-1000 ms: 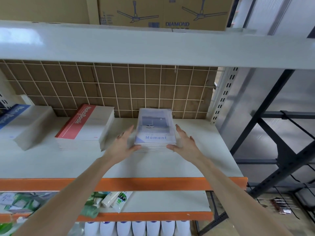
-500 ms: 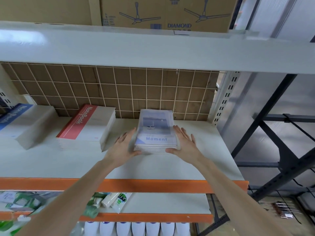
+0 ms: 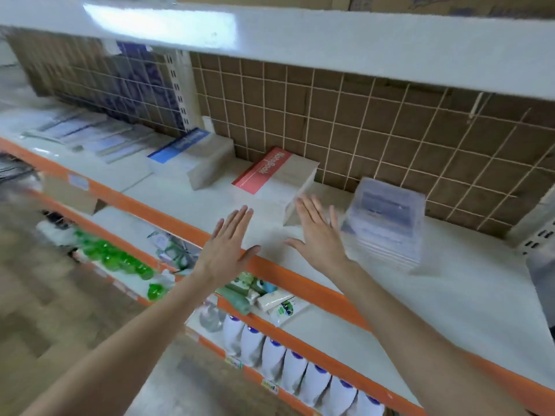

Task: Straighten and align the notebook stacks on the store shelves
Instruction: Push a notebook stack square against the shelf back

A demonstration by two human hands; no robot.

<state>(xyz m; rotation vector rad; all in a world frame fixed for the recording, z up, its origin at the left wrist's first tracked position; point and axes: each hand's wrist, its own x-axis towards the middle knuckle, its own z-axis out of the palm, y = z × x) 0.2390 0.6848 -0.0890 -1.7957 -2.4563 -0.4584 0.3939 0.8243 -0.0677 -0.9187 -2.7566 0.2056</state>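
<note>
While both hands are hovering flat-fingered and holding nothing, the left grip [image 3: 229, 244] and right grip [image 3: 319, 235] are flanking the red NoteBook stack [image 3: 277, 177], lying askew just beyond them; the wrapped Moment stack [image 3: 386, 220], right of them, looks squared.

Both hands flat, fingers straight – left hand [image 3: 227, 246] and right hand [image 3: 319, 236] before the red notebook stack [image 3: 277, 177]; nothing held.

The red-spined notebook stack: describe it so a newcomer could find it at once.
Start at the white shelf with the orange front edge, backed by brown wire grid. Three stacks sit along the back; the red-spined notebook stack is the middle one, just beyond the open right hand. Only it has a red strip reading NoteBook.
</note>
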